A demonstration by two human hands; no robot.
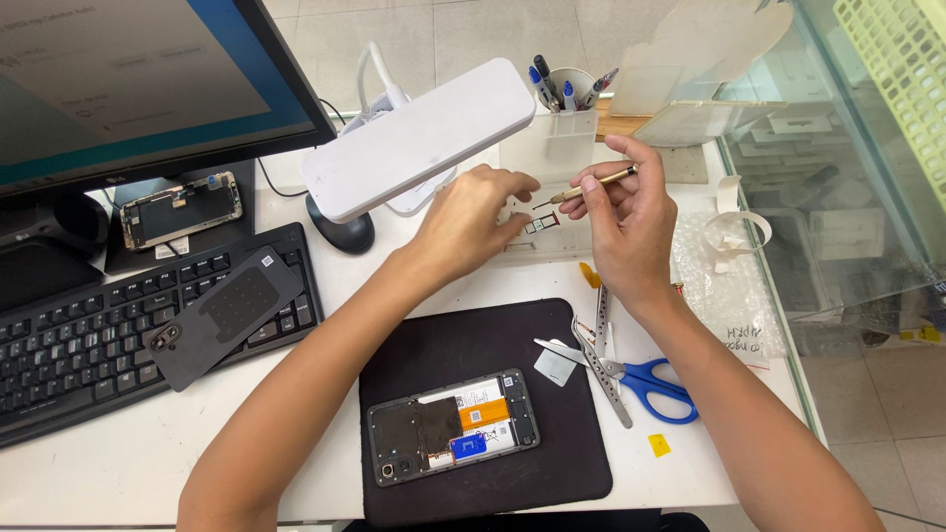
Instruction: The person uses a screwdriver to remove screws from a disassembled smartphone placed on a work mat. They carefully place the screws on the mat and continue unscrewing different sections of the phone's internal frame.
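My right hand [623, 212] holds a thin brass-handled screwdriver [591, 185], its tip pointing left at a clear parts tray [552, 148]. My left hand [471, 219] rests at the tray's front edge, fingers curled near a small card tray [540, 224]; whether it pinches something I cannot tell. Nearer me, an opened phone [452, 427] with its back removed lies on a black mat [542, 473], away from both hands.
A white desk lamp [419, 138] hangs over the left hand. A phone back cover [225, 315] lies on the black keyboard [59, 365]. Blue scissors [650, 384] and metal tweezers [601, 345] lie right of the mat. A pen cup [570, 87], monitor [128, 79] and second phone [182, 209] stand behind.
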